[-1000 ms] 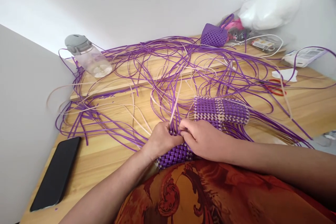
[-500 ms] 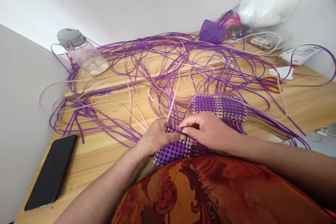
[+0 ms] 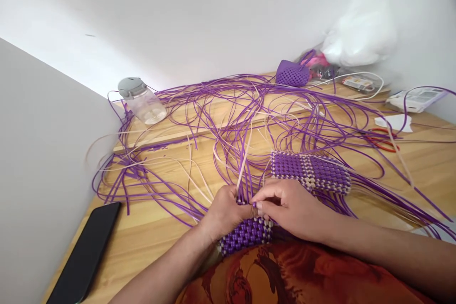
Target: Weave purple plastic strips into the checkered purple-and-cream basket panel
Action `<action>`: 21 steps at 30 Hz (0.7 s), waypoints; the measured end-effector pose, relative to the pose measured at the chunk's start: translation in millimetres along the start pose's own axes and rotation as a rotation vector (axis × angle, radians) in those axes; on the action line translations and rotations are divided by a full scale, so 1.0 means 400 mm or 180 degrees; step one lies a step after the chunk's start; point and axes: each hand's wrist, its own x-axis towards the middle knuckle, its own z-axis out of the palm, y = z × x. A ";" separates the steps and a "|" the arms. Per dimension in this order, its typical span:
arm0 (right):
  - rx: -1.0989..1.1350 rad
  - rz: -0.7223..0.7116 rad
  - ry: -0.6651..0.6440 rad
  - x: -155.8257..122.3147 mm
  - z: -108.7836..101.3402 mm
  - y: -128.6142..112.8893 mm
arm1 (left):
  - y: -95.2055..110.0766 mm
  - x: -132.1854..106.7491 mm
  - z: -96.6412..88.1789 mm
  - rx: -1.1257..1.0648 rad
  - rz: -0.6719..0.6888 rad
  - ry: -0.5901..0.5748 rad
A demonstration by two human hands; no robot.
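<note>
Close to my body lies a purple and beige woven piece (image 3: 245, 236), with long loose strips (image 3: 245, 166) rising from its far edge. My left hand (image 3: 226, 213) is closed on this piece, its thumb lying across the weave. My right hand (image 3: 292, 206) pinches a purple strip at the weave's edge, right by my left thumb tip. The pinched strip is mostly hidden by my fingers. Just beyond my right hand rests a second woven piece (image 3: 309, 171), purple with beige bands, untouched.
Tangled purple and beige strips cover much of the wooden table (image 3: 160, 228). A black phone (image 3: 85, 251) lies at left, a clear bottle (image 3: 146, 104) behind it. Red-handled scissors (image 3: 383, 140) are at right; a small purple basket (image 3: 292, 73) and white bag (image 3: 361, 40) stand at the back.
The view has tilted up, so everything sits lower and a little further right in the picture. Both hands keep nearly the same grip on the woven piece and strip.
</note>
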 end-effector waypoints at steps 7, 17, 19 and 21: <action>-0.0059 0.0036 0.0141 -0.007 0.011 0.001 | -0.001 -0.003 -0.001 -0.0136 0.0079 -0.0070; 0.0819 0.0407 -0.0111 -0.016 0.038 0.014 | -0.014 -0.001 -0.002 0.0442 0.0018 0.0202; 0.0728 0.0332 -0.0027 -0.017 0.037 0.015 | -0.014 -0.002 0.000 0.0475 0.0020 0.0204; 0.0535 0.0291 0.0061 -0.016 0.030 0.016 | -0.012 -0.004 0.001 0.0440 0.0015 0.0159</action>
